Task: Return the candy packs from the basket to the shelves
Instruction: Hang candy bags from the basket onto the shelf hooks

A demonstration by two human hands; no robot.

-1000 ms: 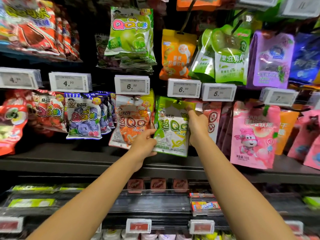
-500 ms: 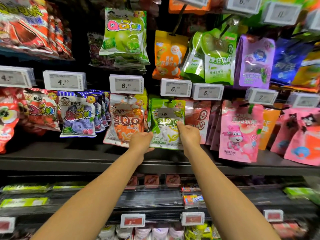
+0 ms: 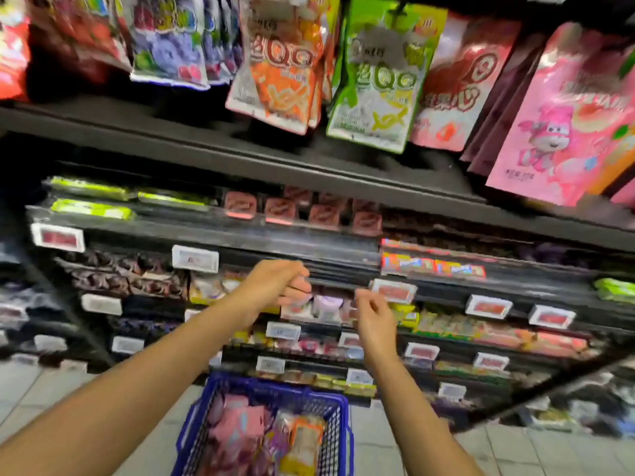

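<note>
**Inspector:** Store shelving fills the background: hanging candy packs on the upper row, boxed sweets on the lower tiers, tiled floor below. The blue basket [image 3: 264, 427] sits on the floor directly under the arms, with several candy packs [image 3: 240, 431] piled in it, pink and orange among them.

**Assistant:** And the hands?

**Inspector:** Both are in mid-air between shelf and basket, and both hold nothing. The left hand [image 3: 275, 286] has its fingers loosely curled; the right hand [image 3: 372, 314] has thumb and fingers apart, relaxed. The green pack [image 3: 378, 80] hangs on the upper row beside the orange pack [image 3: 285, 67].

**Assistant:** Advice for the step in hand?

**Inspector:** I judge the next pick from the basket is due. Take one pack only, by its top edge, so the hanging hole stays free. Read its design before lifting, then match it to the same design on the shelf. Steady the front pack on the hook with the other hand.

**Assistant:** Anything you could not verify?

**Inspector:** Motion blur smears the whole view. Price tags [image 3: 195, 258] are unreadable. The hooks are cut off at the top. The basket's near end is out of frame, and lower packs are buried, so no count is possible.
</note>
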